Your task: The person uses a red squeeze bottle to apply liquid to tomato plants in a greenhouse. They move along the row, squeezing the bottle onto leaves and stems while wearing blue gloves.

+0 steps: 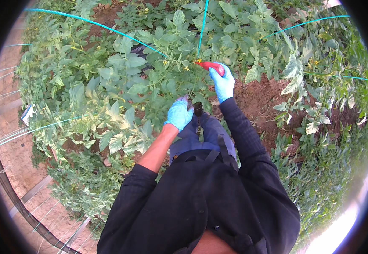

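My right hand point(224, 85), in a light blue glove, grips a small red hand-held tool point(212, 67) whose exact kind I cannot make out. The tool's narrow end points left, close to yellow tomato flowers point(186, 68) at the top of a tomato plant point(161, 79). Lower down and to the left, my left hand point(180, 113) reaches among the same plant's leaves, also gloved in blue. Its fingertips look dark and stained, and the leaves partly hide what they touch. A turquoise twine point(203, 30) runs down to the plant top near the tool.
More turquoise twine point(98, 24) slants across the upper left. Dense tomato foliage point(323, 165) stands on both sides, some leaves pale and wilted. Bare reddish soil point(260, 98) shows to the right of my legs point(200, 133). An earthen wall point(9, 85) curves along the left.
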Action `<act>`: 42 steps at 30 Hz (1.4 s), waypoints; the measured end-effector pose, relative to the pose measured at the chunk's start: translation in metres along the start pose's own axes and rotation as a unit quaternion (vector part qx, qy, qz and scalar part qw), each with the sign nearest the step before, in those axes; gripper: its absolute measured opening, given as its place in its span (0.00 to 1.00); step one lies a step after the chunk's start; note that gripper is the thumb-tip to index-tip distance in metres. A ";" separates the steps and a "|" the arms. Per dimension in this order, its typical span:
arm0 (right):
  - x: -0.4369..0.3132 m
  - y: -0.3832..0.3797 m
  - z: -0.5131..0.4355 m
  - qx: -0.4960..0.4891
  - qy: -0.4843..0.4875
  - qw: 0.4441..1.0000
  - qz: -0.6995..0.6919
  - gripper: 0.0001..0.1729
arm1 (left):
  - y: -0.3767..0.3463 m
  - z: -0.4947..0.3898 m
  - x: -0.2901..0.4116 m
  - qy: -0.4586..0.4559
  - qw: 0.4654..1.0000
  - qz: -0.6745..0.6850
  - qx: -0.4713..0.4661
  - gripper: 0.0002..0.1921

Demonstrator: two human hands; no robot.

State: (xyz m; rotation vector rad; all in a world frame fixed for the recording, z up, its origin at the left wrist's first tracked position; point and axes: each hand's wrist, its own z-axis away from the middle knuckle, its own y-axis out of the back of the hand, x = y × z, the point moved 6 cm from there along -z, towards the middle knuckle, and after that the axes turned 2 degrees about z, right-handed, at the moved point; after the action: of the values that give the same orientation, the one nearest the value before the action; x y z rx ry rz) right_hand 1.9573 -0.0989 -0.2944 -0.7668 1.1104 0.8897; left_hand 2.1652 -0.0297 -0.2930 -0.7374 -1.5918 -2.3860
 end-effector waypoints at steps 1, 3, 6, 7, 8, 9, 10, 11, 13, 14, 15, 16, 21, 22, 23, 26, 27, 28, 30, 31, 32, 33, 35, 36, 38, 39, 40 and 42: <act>-0.001 0.003 0.000 0.006 0.010 1.000 0.005 0.19 | 0.000 -0.001 0.000 -0.001 1.000 -0.005 -0.001 0.31; 0.000 0.005 0.000 0.007 0.003 1.000 -0.001 0.18 | -0.001 -0.002 0.001 -0.002 1.000 -0.004 -0.001 0.31; 0.003 0.002 -0.001 -0.003 -0.022 1.000 -0.017 0.18 | -0.002 -0.003 0.002 -0.001 1.000 -0.008 -0.004 0.31; 0.002 0.001 -0.002 -0.004 -0.011 1.000 -0.014 0.18 | -0.002 -0.003 0.002 0.001 1.000 -0.012 -0.010 0.31; 0.001 0.000 -0.002 -0.006 -0.006 1.000 -0.012 0.18 | -0.002 -0.004 0.002 0.004 1.000 -0.010 -0.009 0.31; 0.000 0.000 -0.003 -0.003 -0.004 1.000 -0.003 0.18 | -0.002 -0.004 0.001 0.008 1.000 -0.009 -0.015 0.31; 0.001 0.001 -0.003 0.000 -0.008 1.000 0.006 0.18 | -0.003 -0.004 0.000 0.012 1.000 -0.007 -0.021 0.31; 0.001 0.001 -0.004 0.000 -0.010 1.000 0.015 0.18 | -0.002 -0.004 0.000 0.014 1.000 -0.008 -0.022 0.31; 0.003 0.002 -0.004 0.005 -0.013 1.000 -0.006 0.18 | -0.002 -0.005 -0.001 0.017 1.000 -0.009 -0.023 0.31; 0.003 0.002 -0.004 0.005 -0.014 1.000 -0.018 0.18 | -0.001 -0.005 -0.002 0.013 1.000 -0.012 -0.023 0.31; 0.005 0.001 -0.004 0.002 -0.015 1.000 -0.027 0.18 | 0.000 -0.006 -0.002 0.010 1.000 -0.014 -0.023 0.31; 0.005 -0.002 -0.004 -0.002 -0.016 0.999 -0.037 0.18 | -0.001 -0.006 -0.003 0.014 0.999 -0.018 -0.031 0.31; 0.004 -0.011 -0.005 0.007 -0.003 1.000 -0.001 0.17 | 0.004 -0.006 -0.005 0.026 0.999 -0.015 -0.026 0.32; 0.002 -0.010 -0.004 0.013 -0.001 1.000 -0.003 0.17 | 0.006 -0.006 -0.006 0.032 0.999 -0.011 -0.024 0.32; 0.000 -0.009 -0.003 0.017 0.001 1.000 -0.004 0.16 | 0.007 -0.005 -0.005 0.036 0.999 -0.012 -0.024 0.31; -0.006 -0.003 0.005 -0.001 -0.031 0.998 -0.053 0.19 | 0.016 -0.002 -0.001 0.039 0.999 -0.011 -0.020 0.31; -0.009 -0.002 0.010 -0.009 -0.031 0.997 -0.067 0.20 | 0.020 0.000 0.001 0.037 0.999 -0.008 -0.017 0.31; -0.014 0.001 0.014 -0.005 -0.019 0.996 -0.086 0.18 | 0.025 0.002 0.004 0.040 0.999 -0.006 -0.023 0.31; -0.019 0.009 0.024 -0.005 -0.027 0.992 -0.121 0.18 | 0.039 0.008 0.011 0.033 0.999 0.003 -0.007 0.30; -0.020 0.014 0.030 -0.001 -0.039 0.991 -0.124 0.18 | 0.046 0.012 0.014 0.035 0.999 0.007 -0.005 0.30; -0.023 0.019 0.036 -0.009 -0.034 0.987 -0.156 0.17 | 0.053 0.016 0.018 0.029 0.999 0.021 0.004 0.28; -0.023 0.026 0.043 -0.005 -0.048 0.983 -0.177 0.16 | 0.059 0.022 0.021 0.025 0.999 0.034 0.007 0.27; -0.025 0.034 0.057 -0.024 -0.062 0.963 -0.260 0.13 | 0.070 0.033 0.024 0.017 0.998 0.061 0.011 0.26; -0.024 0.040 0.064 -0.022 -0.087 0.950 -0.299 0.13 | 0.076 0.040 0.024 0.012 0.996 0.086 0.018 0.23; -0.022 0.047 0.078 -0.003 -0.115 0.919 -0.377 0.14 | 0.085 0.049 0.022 -0.022 0.996 0.080 0.029 0.22; -0.019 0.049 0.085 0.014 -0.139 0.905 -0.401 0.14 | 0.088 0.054 0.019 -0.039 0.996 0.074 0.030 0.22; -0.019 0.050 0.091 0.009 -0.144 0.899 -0.415 0.14 | 0.092 0.057 0.014 -0.049 0.996 0.068 0.038 0.22; -0.020 0.047 0.103 -0.005 -0.142 0.884 -0.446 0.14 | 0.098 0.063 -0.001 -0.059 0.996 0.049 0.034 0.21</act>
State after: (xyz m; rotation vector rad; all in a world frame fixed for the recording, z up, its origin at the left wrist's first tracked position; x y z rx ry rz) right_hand 1.9544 0.0075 -0.2511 -0.9901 0.3899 0.1987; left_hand 2.2252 -0.0134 -0.1951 -0.9368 -1.6322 -2.2463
